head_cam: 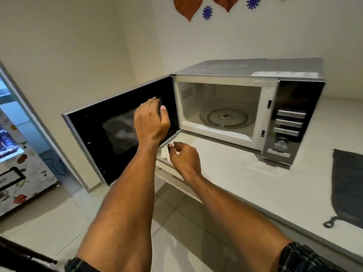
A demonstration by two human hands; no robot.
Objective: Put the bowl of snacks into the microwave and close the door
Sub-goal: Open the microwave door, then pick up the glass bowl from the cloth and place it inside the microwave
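A silver microwave (249, 69) stands on a white counter (245, 173) against the wall. Its door (110, 132) is swung wide open to the left. The white cavity holds only the glass turntable (225, 117). My left hand (151, 120) hovers in front of the door's inner face near the hinge side, fingers loosely curled, holding nothing. My right hand (184, 158) hangs just below the door's lower corner over the counter edge, fingers loosely bent and empty. No bowl of snacks is in view.
A grey cloth bag (347, 185) with a metal ring (330, 222) lies on the counter at the right. A vending machine (17, 163) stands on the tiled floor at the left. The microwave's control panel (288, 124) faces me.
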